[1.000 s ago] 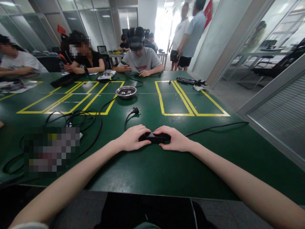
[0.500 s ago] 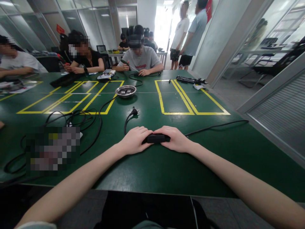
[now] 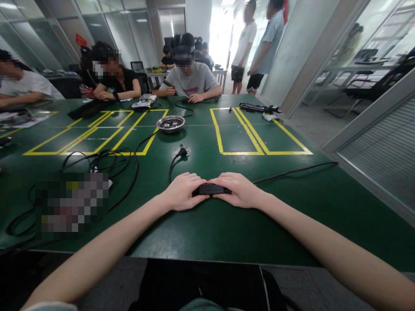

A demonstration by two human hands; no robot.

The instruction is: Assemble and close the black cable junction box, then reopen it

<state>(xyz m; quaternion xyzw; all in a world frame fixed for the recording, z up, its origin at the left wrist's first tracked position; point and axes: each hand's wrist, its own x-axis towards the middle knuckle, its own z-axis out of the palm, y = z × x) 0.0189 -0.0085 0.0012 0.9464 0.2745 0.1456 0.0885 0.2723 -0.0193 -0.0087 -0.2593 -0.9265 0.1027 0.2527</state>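
A small black power adapter [image 3: 210, 189] lies on the green table [image 3: 207, 224] right in front of me. My left hand [image 3: 182, 191] grips its left end with curled fingers. My right hand [image 3: 236, 189] grips its right end the same way, and most of the block is hidden under both. One black cord runs from it to a plug [image 3: 183, 151] just beyond my left hand. Another cord [image 3: 295, 170] trails off to the right.
A metal bowl [image 3: 170, 123] with small parts stands mid-table between yellow tape rectangles [image 3: 259, 142]. Tangled black cables [image 3: 97, 162] lie to the left beside a blurred patch. Several people sit along the far and left sides; two stand in the doorway.
Both hands have closed in a little further over the adapter, so less of it shows. It has stayed at the same spot on the table.
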